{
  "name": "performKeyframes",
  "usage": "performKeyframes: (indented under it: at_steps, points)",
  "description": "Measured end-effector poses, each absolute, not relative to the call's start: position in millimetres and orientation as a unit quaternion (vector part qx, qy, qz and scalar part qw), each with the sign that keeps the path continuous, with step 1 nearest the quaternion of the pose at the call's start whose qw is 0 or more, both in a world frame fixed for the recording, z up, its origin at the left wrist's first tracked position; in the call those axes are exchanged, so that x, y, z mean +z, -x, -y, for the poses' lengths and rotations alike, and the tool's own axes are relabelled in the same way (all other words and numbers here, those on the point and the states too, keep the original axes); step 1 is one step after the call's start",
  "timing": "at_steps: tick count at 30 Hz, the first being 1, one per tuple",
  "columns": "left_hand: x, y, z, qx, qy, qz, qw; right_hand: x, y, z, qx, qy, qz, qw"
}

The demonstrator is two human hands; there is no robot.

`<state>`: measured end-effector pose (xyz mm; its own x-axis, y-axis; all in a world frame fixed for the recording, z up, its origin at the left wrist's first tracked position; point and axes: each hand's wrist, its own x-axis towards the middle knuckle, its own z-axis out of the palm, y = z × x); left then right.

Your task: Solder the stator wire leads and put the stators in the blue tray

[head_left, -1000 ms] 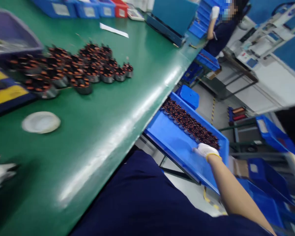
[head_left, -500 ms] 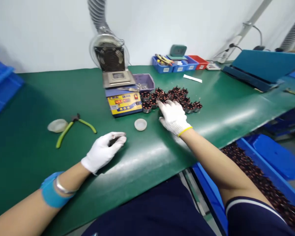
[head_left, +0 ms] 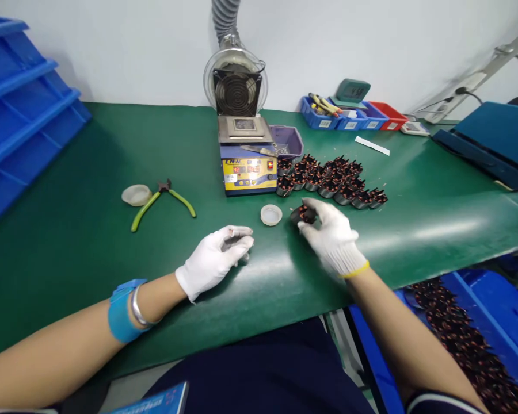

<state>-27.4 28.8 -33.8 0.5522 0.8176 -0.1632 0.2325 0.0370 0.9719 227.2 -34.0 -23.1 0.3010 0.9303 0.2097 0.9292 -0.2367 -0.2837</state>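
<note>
Green bench top [head_left: 259,299] is running along a white wall [head_left: 147,52]. Blue bins [head_left: 21,115] are towering at left; pliers [head_left: 163,187] are lying beside a pale cup [head_left: 137,195]. Between the hands, a small dish [head_left: 271,215] is sitting before a yellow-fronted device [head_left: 250,170], near clustered copper-wound parts [head_left: 330,179]. The right hand [head_left: 333,238] is pinching one dark wound piece [head_left: 301,215] beside the dish; the left hand [head_left: 213,261] is curling, its hold impossible to tell.
</note>
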Motion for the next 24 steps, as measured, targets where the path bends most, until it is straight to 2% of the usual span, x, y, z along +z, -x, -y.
performKeyframes:
  at_steps: [4,6,8,10,13,16,18,21,24]
  points:
    - [-23.0,22.0,-8.8,0.148,-0.492,-0.354,0.781,-18.2,-162.9,71.5,-0.025,0.614,0.737,0.281]
    - [-22.0,20.9,-2.6,0.142,-0.453,-0.356,0.805,-15.3,-140.6,82.2,-0.06,0.555,0.771,0.307]
    - [-21.7,21.9,0.0,0.185,-0.444,-0.391,0.785,-13.5,-129.7,89.1,-0.063,0.563,0.756,0.327]
    - [-19.6,24.0,-1.0,0.227,-0.443,-0.415,0.762,-12.3,-129.1,96.1,-0.006,0.556,0.756,0.346]
    - [-12.9,26.2,-6.7,0.256,-0.427,-0.426,0.755,-8.8,-139.5,105.3,0.12,0.435,0.788,0.419]
    - [-7.8,27.0,-11.6,0.247,-0.418,-0.404,0.775,-3.9,-150.1,97.2,0.231,0.502,0.653,0.518]
    - [-7.8,27.7,-11.9,0.223,-0.431,-0.383,0.786,-1.8,-153.2,79.8,0.332,0.575,0.539,0.518]
    - [-11.8,28.9,-8.1,0.183,-0.458,-0.358,0.793,-0.6,-153.0,52.8,0.454,0.555,0.513,0.472]
    - [-14.4,28.9,-3.5,0.161,-0.468,-0.35,0.795,1.1,-151.7,43.0,0.418,0.525,0.583,0.459]
